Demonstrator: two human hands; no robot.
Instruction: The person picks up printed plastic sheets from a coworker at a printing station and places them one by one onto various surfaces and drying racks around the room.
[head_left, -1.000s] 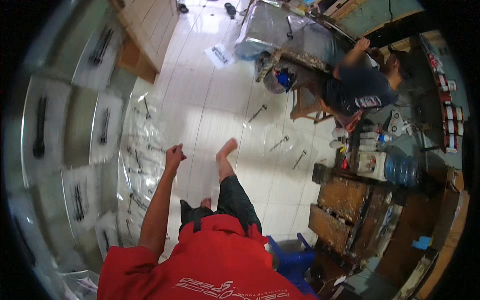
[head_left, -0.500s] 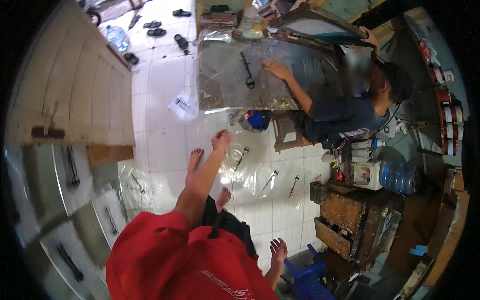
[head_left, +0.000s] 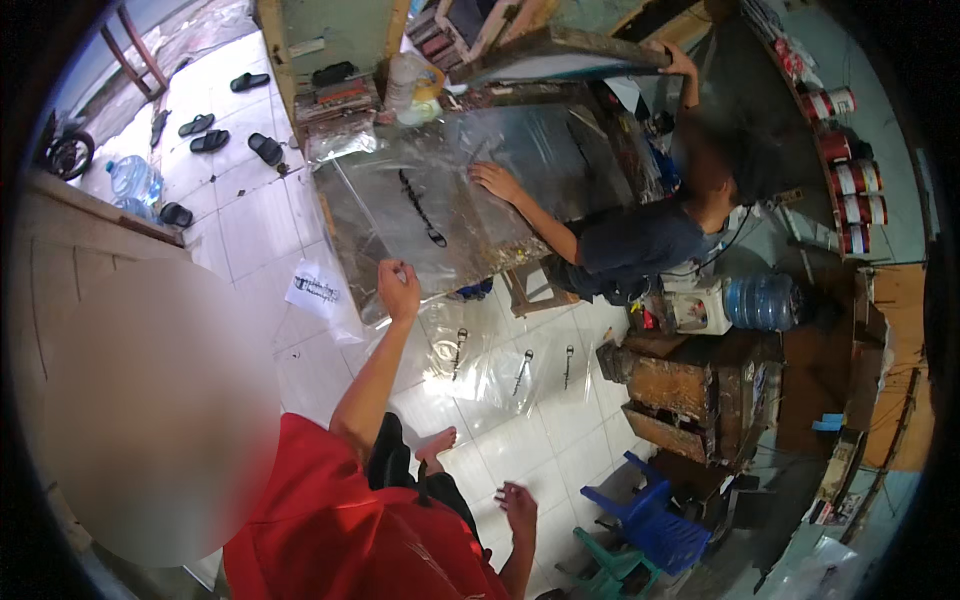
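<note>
My left hand [head_left: 400,290] reaches to the near edge of a worktable [head_left: 338,250], fingers curled beside a clear plastic sheet [head_left: 385,205] with a black print. Whether they pinch the sheet's edge is too small to make out. Lower down, my right hand [head_left: 518,505] hangs over the tiled floor, fingers loosely apart and holding nothing. Across the table a co-worker in a dark shirt rests one hand [head_left: 495,182] on the plastic. The co-worker's other hand [head_left: 680,60] grips a raised wooden-framed screen [head_left: 560,58]. Several printed clear sheets [head_left: 525,375] lie on the floor below the table.
A white printed sheet [head_left: 313,288] lies left of the table. Sandals [head_left: 210,140] and a water bottle [head_left: 135,180] are by the doorway. Blue [head_left: 650,510] and green [head_left: 615,570] plastic stools stand at lower right, near a worn wooden cabinet [head_left: 675,395]. A blurred patch hides the lower left.
My left hand has moved from above the floor up to the table's near edge. My view has turned, bringing the green stool in. The co-worker's hands keep their places on plastic and frame.
</note>
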